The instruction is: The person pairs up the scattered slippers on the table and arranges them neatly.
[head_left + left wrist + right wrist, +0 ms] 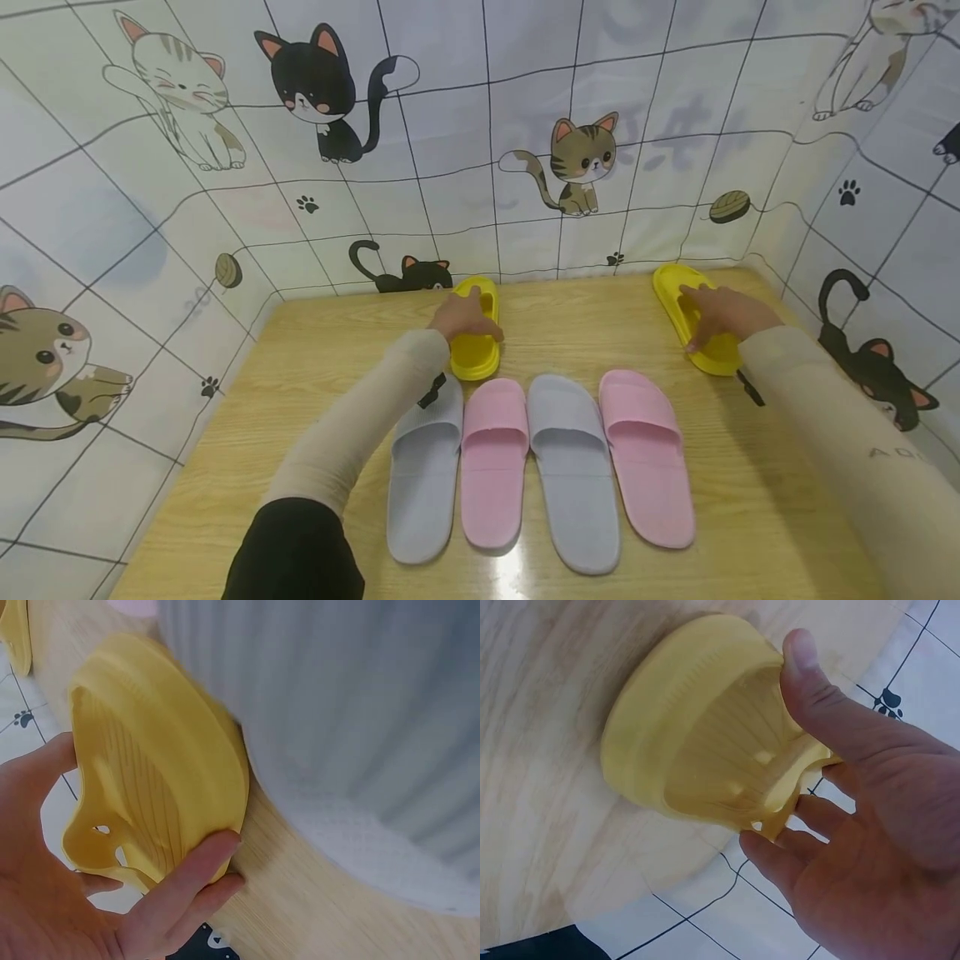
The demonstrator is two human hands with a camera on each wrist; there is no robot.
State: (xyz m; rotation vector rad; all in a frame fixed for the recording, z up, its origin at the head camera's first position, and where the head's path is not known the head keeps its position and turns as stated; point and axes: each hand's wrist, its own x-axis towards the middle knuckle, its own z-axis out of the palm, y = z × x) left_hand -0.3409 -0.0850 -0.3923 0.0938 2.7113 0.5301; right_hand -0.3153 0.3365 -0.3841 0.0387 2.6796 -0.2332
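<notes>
Two rounded yellow clogs, apparently of moulded foam, at the back of a pale wood-grain tabletop [585, 325]: left clog [475, 360] just beyond the toes of the leftmost ribbed grey slipper [422, 500] and its smooth-soled pink slipper [491, 496] neighbour, right clog [694, 724] well apart, out toward the right side. Left clog gripped across its width by the bare left hand [463, 317], thumb opposite fingers; right clog gripped the same way by the bare right hand [723, 315]. Likeliest trouble, as a judgement: a nudge to the grey slipper out of line, caused by the left clog's rounded end so close to its toe, touching or just beside, impossible to tell which. Possible too, a brush against the same slipper from the left forearm, reaching across above it. For the right clog, some risk of twisting or slipping, caused by a fingertip hold near the upper and by thin, probably bendy walls. As for writing: on the beige right sleeve [832, 450], a faint "A", perhaps then a "D", the rest unreadable. On the white, cat-printed wall covering [480, 108], pale bluish shapes, not legible as words. On clogs and slippers, no brand or label to be made out.
</notes>
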